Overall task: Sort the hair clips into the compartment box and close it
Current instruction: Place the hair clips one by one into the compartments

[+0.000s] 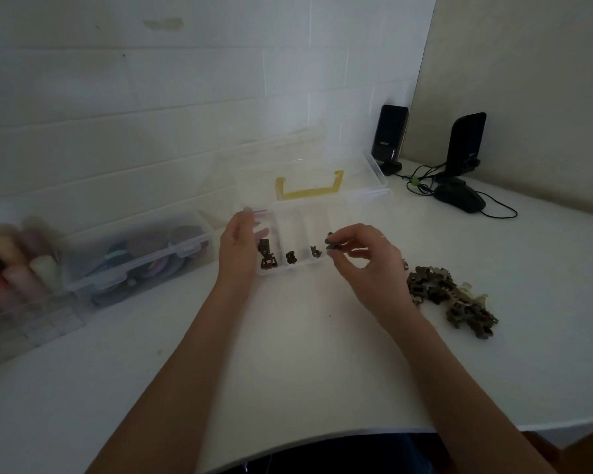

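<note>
We saw two black speakers (pixel 389 138) (pixel 466 145) against the wall — a dark mouse (pixel 459 199) lay just beside them. At the left stood a shut clear case (pixel 134 258) and blurred coloured rolls (pixel 18 265).

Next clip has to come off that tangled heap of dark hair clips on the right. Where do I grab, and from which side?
Take a clip at the heap's near-left edge, from above and from the left, pinching one that juts out. The clips interlock in the middle, so an outlying one should lift free. The right hand, already holding a small dark clip, is closest.
</note>
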